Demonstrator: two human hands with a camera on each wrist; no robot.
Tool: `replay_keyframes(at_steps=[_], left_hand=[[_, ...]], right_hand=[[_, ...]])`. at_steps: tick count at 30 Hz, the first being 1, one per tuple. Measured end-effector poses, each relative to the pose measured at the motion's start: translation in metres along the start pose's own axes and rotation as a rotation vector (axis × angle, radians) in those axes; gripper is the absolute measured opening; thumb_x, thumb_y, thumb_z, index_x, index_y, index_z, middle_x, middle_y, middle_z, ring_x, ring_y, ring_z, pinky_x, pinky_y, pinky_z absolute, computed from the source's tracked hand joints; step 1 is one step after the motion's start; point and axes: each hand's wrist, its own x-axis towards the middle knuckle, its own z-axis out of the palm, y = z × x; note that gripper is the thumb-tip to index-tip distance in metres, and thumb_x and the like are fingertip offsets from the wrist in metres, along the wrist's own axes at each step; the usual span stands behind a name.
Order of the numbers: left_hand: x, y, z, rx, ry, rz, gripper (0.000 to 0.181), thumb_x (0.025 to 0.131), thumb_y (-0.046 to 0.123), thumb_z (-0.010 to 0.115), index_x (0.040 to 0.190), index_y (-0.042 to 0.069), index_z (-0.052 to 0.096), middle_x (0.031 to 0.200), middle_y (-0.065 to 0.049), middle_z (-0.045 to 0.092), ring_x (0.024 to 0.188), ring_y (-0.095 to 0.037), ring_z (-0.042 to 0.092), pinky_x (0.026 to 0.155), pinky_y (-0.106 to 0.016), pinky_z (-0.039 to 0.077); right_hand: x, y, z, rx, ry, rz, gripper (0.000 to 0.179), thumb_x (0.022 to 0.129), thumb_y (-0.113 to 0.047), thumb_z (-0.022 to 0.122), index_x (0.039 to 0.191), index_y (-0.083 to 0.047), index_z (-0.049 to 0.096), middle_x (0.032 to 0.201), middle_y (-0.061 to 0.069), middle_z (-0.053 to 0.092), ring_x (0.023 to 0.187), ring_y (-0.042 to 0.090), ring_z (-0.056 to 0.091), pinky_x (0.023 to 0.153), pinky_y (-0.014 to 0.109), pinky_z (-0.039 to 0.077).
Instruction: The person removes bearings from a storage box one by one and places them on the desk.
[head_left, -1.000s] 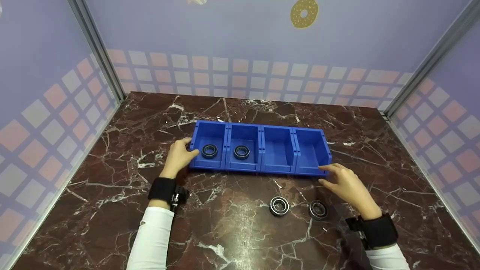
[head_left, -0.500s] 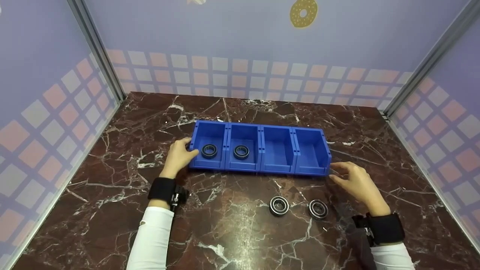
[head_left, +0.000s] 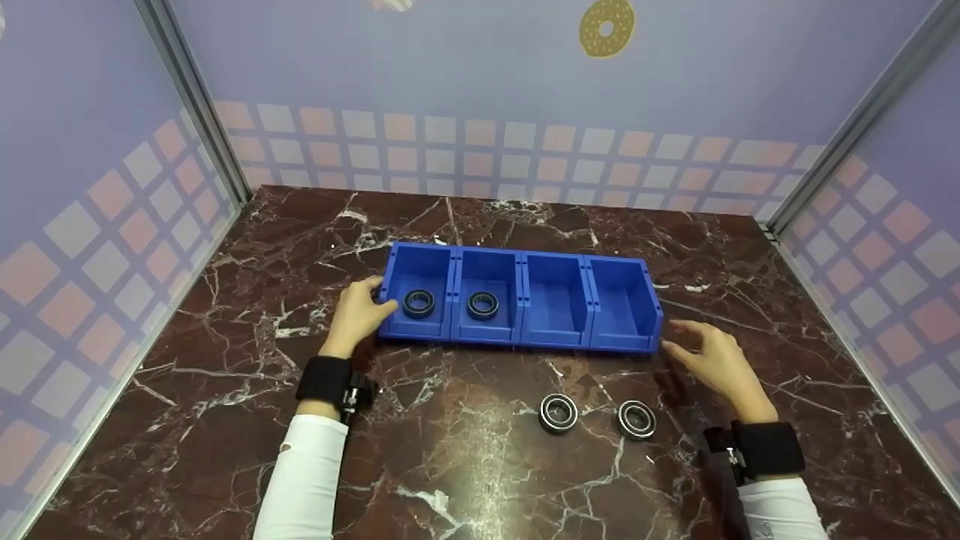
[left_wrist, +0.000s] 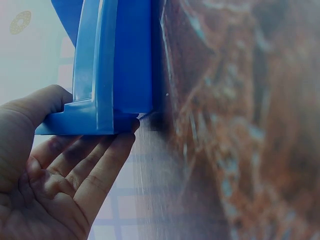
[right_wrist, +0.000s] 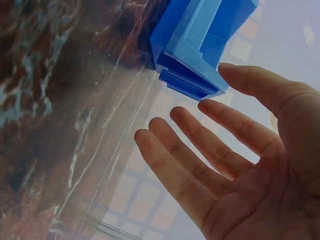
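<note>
A row of joined blue storage bins (head_left: 555, 345) stands on the table in the head view. My left hand (head_left: 355, 315) holds its left end, thumb over the side wall and fingers along the outside; the left wrist view shows the bin wall (left_wrist: 105, 65) between them. Beside the right end is my right hand (head_left: 716, 364), holding nothing. In the right wrist view its fingers (right_wrist: 175, 165) are spread and slightly bent, just short of the bin corner (right_wrist: 195, 75). One bearing (head_left: 418, 304) lies in the leftmost bin, another bearing (head_left: 483, 305) in the bin beside it.
Two more bearings lie flat in front of the bins: a left one (head_left: 559, 413) and a right one (head_left: 636, 420). The dark marbled table (head_left: 225, 420) is bounded by purple panels (head_left: 487, 75) at the back and both sides.
My right hand has moved right, from the front of the rightmost bin to just outside its right wall. The left hand, bins and bearings look unmoved.
</note>
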Motion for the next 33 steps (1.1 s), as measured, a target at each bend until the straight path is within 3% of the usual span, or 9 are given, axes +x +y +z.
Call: replay_keyframes(at_steps=[8, 33], left_hand=[[0.001, -0.001, 0.0, 0.014, 0.006, 0.007, 0.058, 0.088, 0.007, 0.067, 0.139, -0.017, 0.053, 0.138, -0.034, 0.056, 0.129, -0.047, 0.055, 0.109, -0.054, 0.044], [0.0, 0.001, 0.0, -0.008, 0.002, 0.013, 0.057, 0.089, 0.005, 0.065, 0.141, -0.016, 0.052, 0.137, -0.034, 0.058, 0.125, -0.046, 0.059, 0.106, -0.054, 0.046]], right_hand=[[0.006, 0.002, 0.007, 0.024, 0.023, 0.021, 0.048, 0.097, -0.018, 0.071, 0.135, 0.01, 0.06, 0.123, 0.031, 0.067, 0.114, 0.051, 0.063, 0.097, 0.065, 0.046], [0.028, 0.007, 0.029, 0.083, 0.022, 0.069, 0.052, 0.1, -0.02, 0.069, 0.137, 0.014, 0.055, 0.127, 0.034, 0.064, 0.121, 0.054, 0.058, 0.104, 0.064, 0.041]])
